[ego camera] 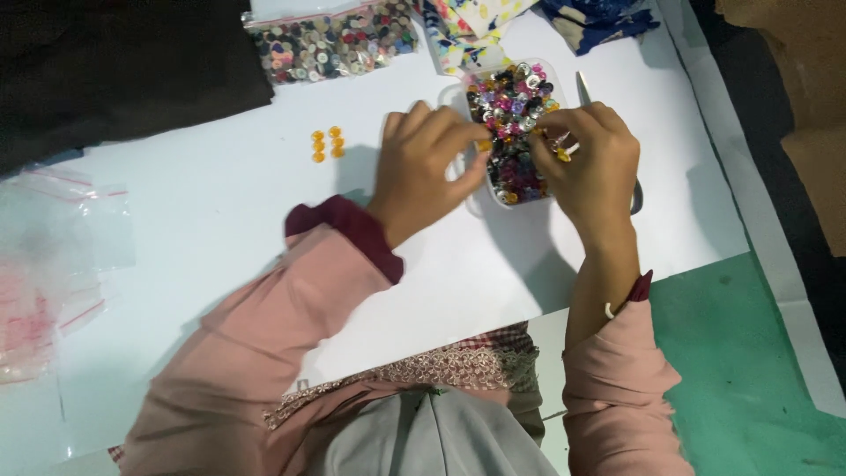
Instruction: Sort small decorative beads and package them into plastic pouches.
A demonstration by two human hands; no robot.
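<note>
A clear shallow tray (pixel 476 204) filled with many small coloured buttons (pixel 511 106) sits on the white sheet (pixel 220 211). My left hand (pixel 423 163) rests at the tray's left edge and pinches a small orange button (pixel 484 145) between thumb and fingertips. Over the tray's right side, my right hand (pixel 592 159) grips another small orange button (pixel 562 154) in its fingertips. Several orange buttons (pixel 327 144) lie in a small cluster on the sheet, left of my left hand.
A clear zip bag of mixed buttons (pixel 330 42) lies at the top. Patterned fabric pieces (pixel 467 26) and dark blue cloth (pixel 599 18) lie beyond the tray. Empty zip bags (pixel 53 256) pile at the left. A metal tool (pixel 583 88) shows behind my right hand. Green floor (pixel 749 370) at lower right.
</note>
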